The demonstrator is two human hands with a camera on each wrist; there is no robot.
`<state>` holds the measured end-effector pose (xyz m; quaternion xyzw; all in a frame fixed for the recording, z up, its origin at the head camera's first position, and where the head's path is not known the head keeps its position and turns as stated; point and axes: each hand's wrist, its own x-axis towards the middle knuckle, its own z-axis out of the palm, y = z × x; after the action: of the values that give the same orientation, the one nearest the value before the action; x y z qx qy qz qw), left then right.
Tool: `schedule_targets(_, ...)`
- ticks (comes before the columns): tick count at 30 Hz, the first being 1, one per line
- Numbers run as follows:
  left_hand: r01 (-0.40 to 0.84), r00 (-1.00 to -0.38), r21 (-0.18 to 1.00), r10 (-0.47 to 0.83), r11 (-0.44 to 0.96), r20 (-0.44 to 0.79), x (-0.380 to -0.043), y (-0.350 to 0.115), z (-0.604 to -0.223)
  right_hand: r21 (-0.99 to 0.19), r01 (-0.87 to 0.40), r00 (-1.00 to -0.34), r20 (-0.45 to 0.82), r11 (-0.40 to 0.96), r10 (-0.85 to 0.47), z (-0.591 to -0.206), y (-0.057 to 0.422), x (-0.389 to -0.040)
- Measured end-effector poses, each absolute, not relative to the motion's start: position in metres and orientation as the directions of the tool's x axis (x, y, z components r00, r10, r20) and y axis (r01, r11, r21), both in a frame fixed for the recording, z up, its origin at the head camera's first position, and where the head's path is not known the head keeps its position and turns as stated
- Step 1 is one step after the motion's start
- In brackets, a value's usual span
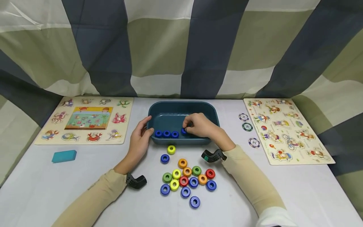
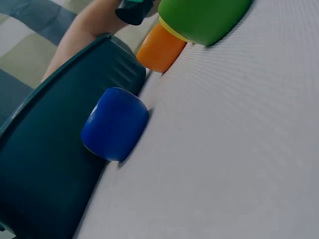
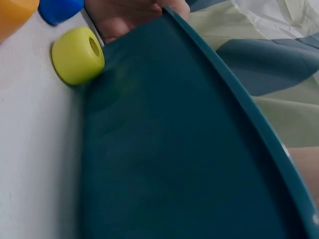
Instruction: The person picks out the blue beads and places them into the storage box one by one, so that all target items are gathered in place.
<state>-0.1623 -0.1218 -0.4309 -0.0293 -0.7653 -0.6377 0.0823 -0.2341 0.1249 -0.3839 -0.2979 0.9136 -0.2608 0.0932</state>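
Note:
A dark teal tray [image 1: 181,141] stands near the back of the table. My left hand [image 1: 139,138] holds it at the left end, thumb over the rim and fingers along the outer side. Inside the tray, my right hand [image 1: 202,125] pinches a blue ring [image 1: 184,131] near the front wall, fingers partly covering it. To its left, three more blue rings [image 1: 166,134] form a row along that wall. Outside, a yellow ring [image 3: 77,56] lies close to the tray's front, and a blue ring [image 2: 114,124] shows beside the tray in the left wrist view.
Several loose rings in red [image 1: 183,181], orange [image 1: 182,163], green [image 1: 167,177], yellow and blue lie between the forearms. Picture puzzle boards flank the tray, left [image 1: 79,138] and right [image 1: 272,108]. Poker chips [image 1: 247,127] lie by the right board, a teal block [image 1: 64,156] at left.

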Motion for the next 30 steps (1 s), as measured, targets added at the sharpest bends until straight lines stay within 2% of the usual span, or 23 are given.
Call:
schedule_targets(4, 0.152, -0.985, 0.972, -0.056, 0.180, 0.165, -0.162, -0.121, -0.430, -0.539, -0.507, -0.775, -0.057, 0.673, -0.630, -0.383, 0.122, -0.234)
schedule_targets(10, 0.154, -0.984, 0.973, -0.058, 0.174, 0.166, -0.162, -0.121, -0.431, -0.550, -0.505, -0.780, -0.040, 0.665, -0.625, -0.385, 0.123, -0.231)
schedule_targets(14, 0.149, -0.985, 0.974, -0.056, 0.171, 0.160, -0.162, -0.121, -0.432, -0.579, -0.581, -0.774, 0.176, 0.572, -0.608, -0.375, 0.121, -0.214)
schedule_targets(16, 0.152, -0.985, 0.974, -0.057, 0.168, 0.163, -0.162, -0.122, -0.432, -0.584, -0.656, -0.724, 0.309, 0.478, -0.616, -0.366, 0.114, -0.198)
schedule_targets(18, 0.156, -0.984, 0.973, -0.056, 0.168, 0.167, -0.162, -0.122, -0.432, -0.567, -0.728, -0.641, 0.363, 0.385, -0.677, -0.359, 0.105, -0.181)
schedule_targets(20, 0.162, -0.983, 0.973, -0.055, 0.163, 0.173, -0.162, -0.122, -0.431, -0.548, -0.769, -0.559, 0.325, 0.330, -0.763, -0.359, 0.094, -0.166)
schedule_targets(23, 0.161, -0.984, 0.977, -0.050, 0.141, 0.170, -0.163, -0.122, -0.430, -0.494, -0.794, -0.490, 0.174, 0.355, -0.854, -0.370, 0.081, -0.151)
schedule_targets(26, 0.152, -0.986, 0.980, -0.043, 0.130, 0.159, -0.163, -0.121, -0.430, -0.444, -0.799, -0.488, 0.084, 0.405, -0.869, -0.385, 0.074, -0.146)
schedule_targets(30, 0.151, -0.986, 0.977, -0.045, 0.153, 0.159, -0.162, -0.121, -0.430, -0.439, -0.802, -0.486, 0.085, 0.405, -0.870, -0.395, 0.071, -0.144)
